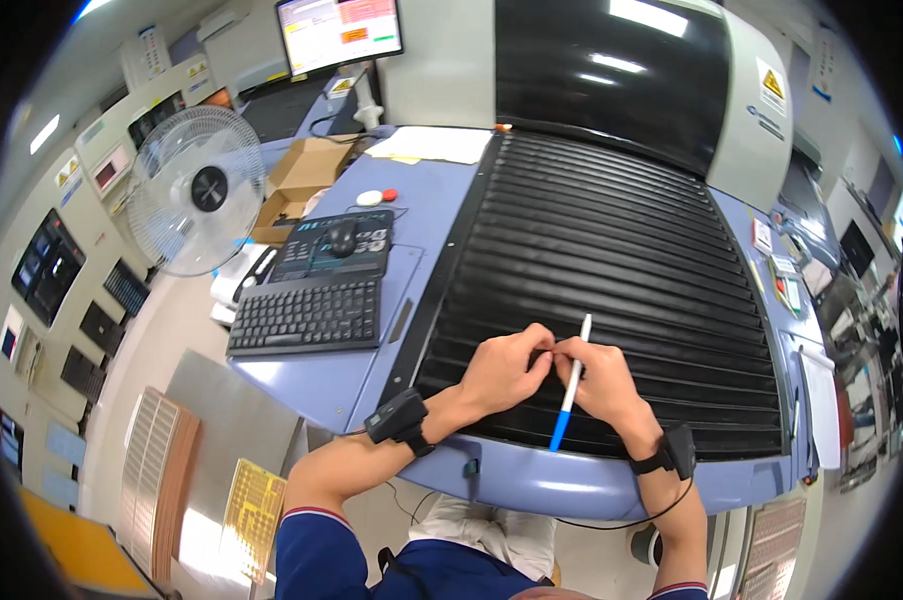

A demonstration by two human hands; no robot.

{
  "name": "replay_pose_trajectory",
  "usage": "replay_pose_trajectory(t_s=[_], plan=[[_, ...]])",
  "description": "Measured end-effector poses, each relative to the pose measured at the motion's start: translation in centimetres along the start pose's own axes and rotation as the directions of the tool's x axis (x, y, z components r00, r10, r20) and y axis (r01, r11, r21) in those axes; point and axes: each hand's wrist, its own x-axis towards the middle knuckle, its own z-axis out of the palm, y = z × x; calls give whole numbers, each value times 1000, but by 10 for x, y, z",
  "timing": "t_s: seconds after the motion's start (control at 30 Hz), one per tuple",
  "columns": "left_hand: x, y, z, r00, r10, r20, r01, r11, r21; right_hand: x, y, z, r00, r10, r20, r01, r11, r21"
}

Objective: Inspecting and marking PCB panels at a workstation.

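Marker pen, lower centre of frame, gripped in right hand; left hand curled alongside, pinch unclear.

From afar I spotted a smooth plastic pen over a ribbed, satiny cover! The tabletop shone glossy, a matt plastic keyboard at its left edge, and the hood gleamed mirror-smooth!
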Motion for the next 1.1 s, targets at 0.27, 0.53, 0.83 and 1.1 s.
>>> replay_pose_trajectory(t_s=[0.27,0.53,0.83,1.1], plan=[[-1,-1,-5,998,4,63,-6,999,34,-2,-2,3,999,34,-13,-33,999,43],[-2,0,-2,998,28,48,-30,999,41,-4,0,2,1000,17,-5,-17,999,38],[-2,-1,-5,996,-12,87,8,999,47,0,-5,2,1000,31,5,-31,998,49],[5,-5,-11,988,-75,132,78,997,-24,0,0,1,998,66,-15,-65,997,46]])
